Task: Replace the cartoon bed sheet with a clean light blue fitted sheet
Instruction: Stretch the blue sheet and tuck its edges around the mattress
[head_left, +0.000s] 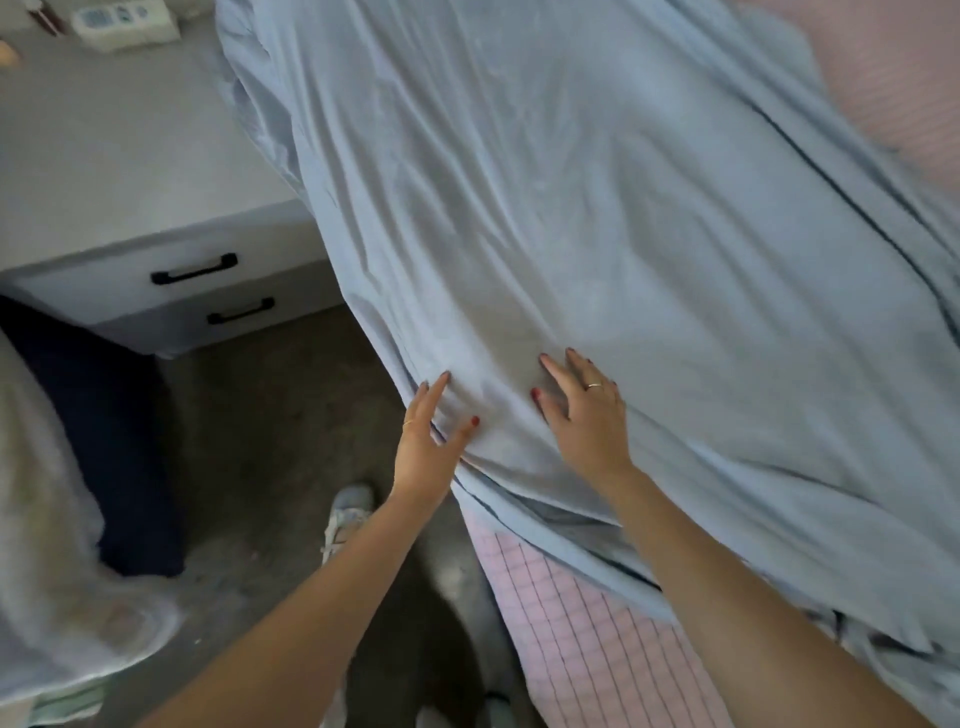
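Note:
The light blue fitted sheet (597, 218) lies wrinkled across most of the bed, with a dark elastic seam running down its right part. Under it shows a pink grid-patterned mattress (582, 618), at the near edge and again at the far right. My left hand (427, 435) touches the sheet at the bed's left edge, fingers fairly straight and thumb spread, with a fold of cloth between them. My right hand (582, 410) lies flat on top of the sheet with its fingers spread. No cartoon sheet is identifiable in view.
A grey nightstand (130, 171) with two black-handled drawers stands left of the bed, small items at its back. A pale bundle of cloth (52, 571) and a dark cloth (104, 441) lie at the left. Shoes (345, 514) sit on the grey floor.

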